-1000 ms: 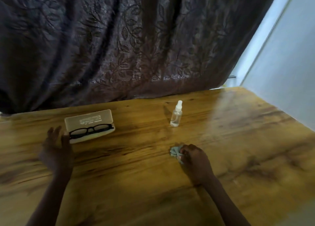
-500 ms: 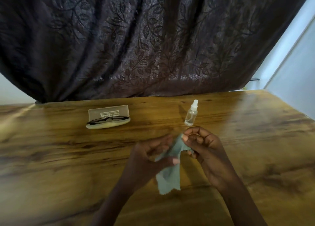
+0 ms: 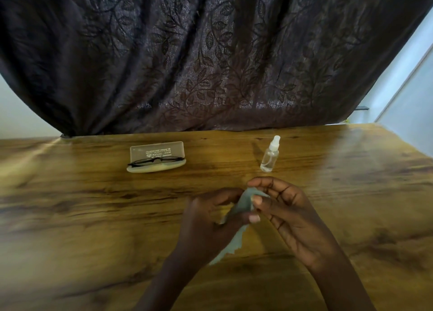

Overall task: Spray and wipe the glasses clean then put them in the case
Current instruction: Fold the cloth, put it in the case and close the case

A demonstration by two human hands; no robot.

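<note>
Black-framed glasses (image 3: 155, 160) lie across an open cream case (image 3: 157, 150) at the back left of the wooden table (image 3: 70, 205). A small clear spray bottle (image 3: 270, 155) with a white cap stands upright to the right of the case. Both hands hover above the table's middle with a pale blue-green cleaning cloth (image 3: 241, 207) pinched between them. My left hand (image 3: 210, 224) grips the cloth's lower part and my right hand (image 3: 285, 214) holds its top edge. The cloth's tail hangs down behind my left hand.
A dark leaf-patterned curtain (image 3: 210, 64) hangs just behind the table's far edge. A pale wall (image 3: 407, 114) runs close along the table's right side.
One second ago my right hand was on the crumpled cloth on the table and my left was near the case. Both hands have since lifted the cloth and are spreading it.
</note>
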